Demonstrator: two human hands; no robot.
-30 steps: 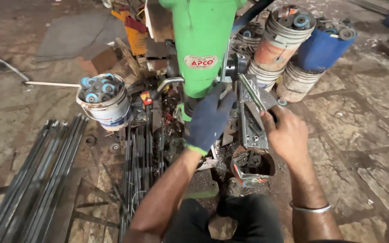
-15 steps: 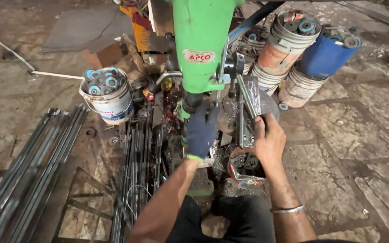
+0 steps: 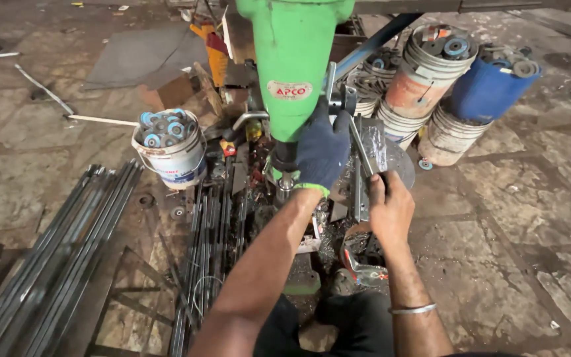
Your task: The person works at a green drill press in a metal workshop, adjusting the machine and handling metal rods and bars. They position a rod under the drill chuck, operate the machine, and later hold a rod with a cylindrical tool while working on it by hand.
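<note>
One green drill press (image 3: 292,73) stands at the top middle, its column running straight up out of view. The left hand (image 3: 322,151), in a dark blue glove, is pressed against the right side of the press body near the chuck, fingers curled around something there; what they grip is hidden by the glove. The bare right hand (image 3: 390,210) is closed with narrow fingers on the near end of one flat metal strip (image 3: 365,173). The strip lies just right of the drill press, over the round work plate; its long axis runs near to far, the far end pointing away from the person and a little to the left.

Four buckets show: one white bucket (image 3: 173,158) full of blue-centred wheels to the left of the press, one blue barrel (image 3: 487,89) at the upper right, and two pale buckets (image 3: 424,69) beside it. One bundle of long steel rods (image 3: 54,258) lies on the stone floor (image 3: 517,218) at the left, pointing near to far, and a second, darker bundle (image 3: 209,251) lies closer to the press.
</note>
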